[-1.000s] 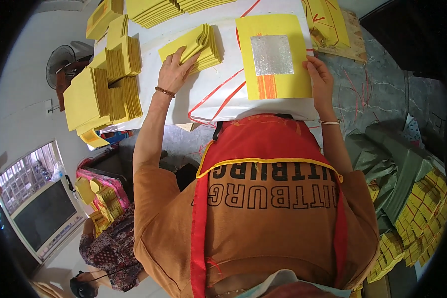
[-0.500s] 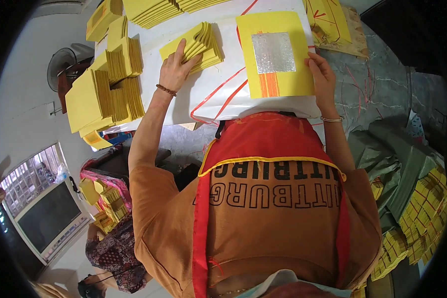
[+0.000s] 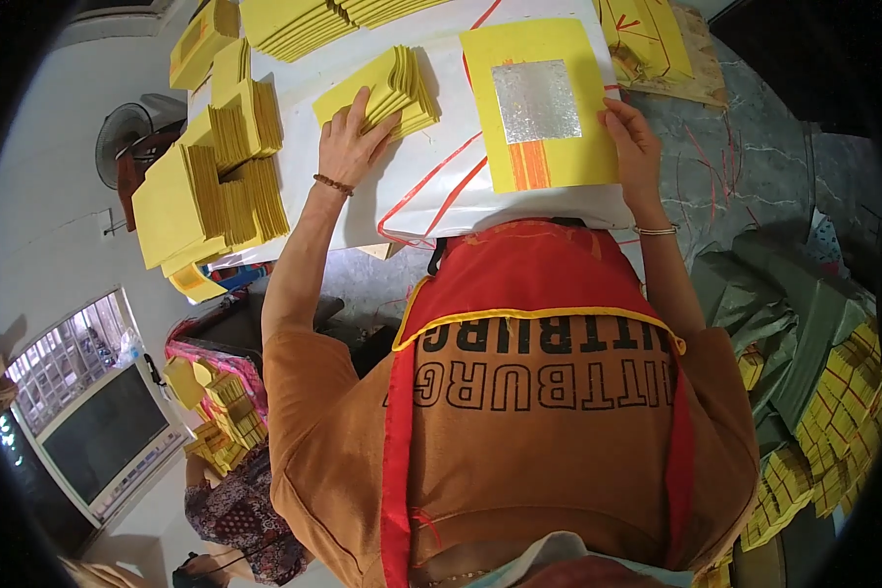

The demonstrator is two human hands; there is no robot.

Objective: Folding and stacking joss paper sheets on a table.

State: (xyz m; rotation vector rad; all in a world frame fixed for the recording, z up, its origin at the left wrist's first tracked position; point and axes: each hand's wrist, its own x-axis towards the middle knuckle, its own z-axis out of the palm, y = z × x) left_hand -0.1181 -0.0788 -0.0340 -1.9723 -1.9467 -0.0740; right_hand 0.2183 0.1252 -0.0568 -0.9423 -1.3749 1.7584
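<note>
A small stack of folded yellow papers point(image 3: 392, 86) lies on the white-covered table. My left hand point(image 3: 351, 142) rests at its near left side, index finger stretched over the top fold and thumb spread apart. To the right, a flat yellow sheet point(image 3: 498, 157) carries a silver foil square point(image 3: 537, 102) and an orange printed band below it. At that sheet's right edge, my right hand point(image 3: 637, 147) has its fingers curled in and pinches the edge. Whether it holds one sheet or several layers, I cannot tell.
Piles of folded yellow paper point(image 3: 181, 201) line the table's left side, with more rows point(image 3: 299, 24) at the far edge. Red straps point(image 3: 451, 181) cross the white cover point(image 3: 412, 196). Yellow bundles point(image 3: 838, 412) lie at lower right. Another person point(image 3: 240, 510) is at lower left.
The yellow sheet has shifted very slightly to the left and away from me, my right hand staying at its edge. My left hand has slid slightly right and nearer along the folded stack.
</note>
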